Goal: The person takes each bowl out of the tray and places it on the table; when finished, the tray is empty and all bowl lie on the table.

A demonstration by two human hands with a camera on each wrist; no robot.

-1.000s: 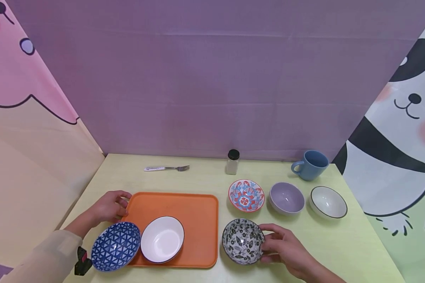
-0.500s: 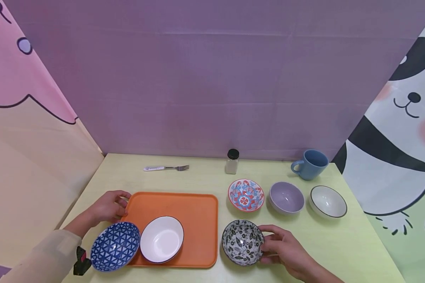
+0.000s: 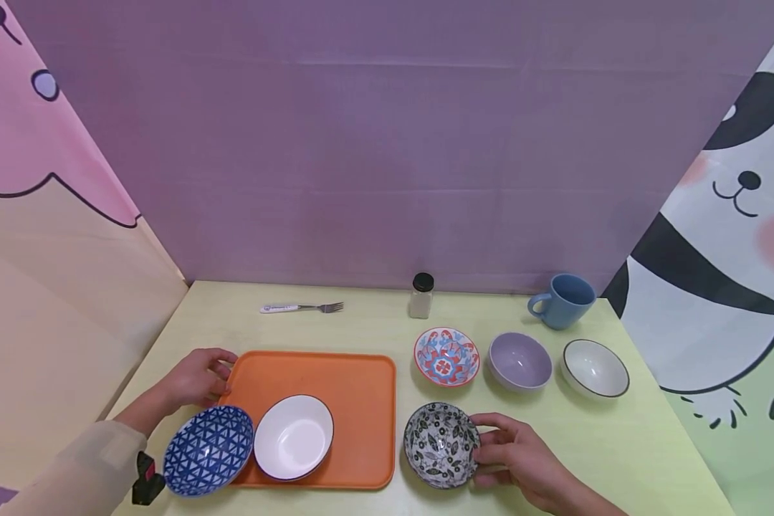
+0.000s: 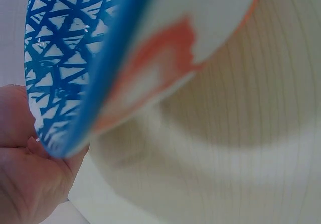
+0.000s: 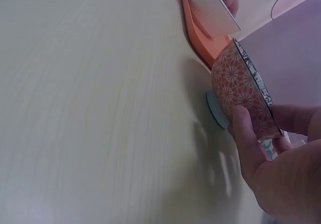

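On the right, my right hand [image 3: 522, 459] grips a bowl [image 3: 441, 446] by its right side. That bowl has a black-and-white floral inside and a reddish patterned outside [image 5: 241, 88]. My thumb lies on its outer wall and fingers reach the rim. My left hand [image 3: 196, 376] rests with loosely bent fingers at the left edge of an orange tray [image 3: 364, 423]; its thumb is largely hidden. Right in front of it a blue triangle-patterned bowl [image 3: 209, 450] leans tilted over the tray's left edge. Beside that bowl a white dark-rimmed bowl [image 3: 294, 437] sits on the tray.
Behind my right hand stand a red-and-blue patterned bowl [image 3: 446, 357], a lilac bowl [image 3: 520, 362] and a white bowl [image 3: 595, 369]. Along the table's back are a fork [image 3: 302, 308], a black-lidded jar [image 3: 421, 296] and a blue mug [image 3: 562, 301]. Cloth backdrops surround the table.
My right hand, with the floral bowl, has shifted very slightly toward the table's front. The left hand, the tray and the other bowls have stayed where they were.
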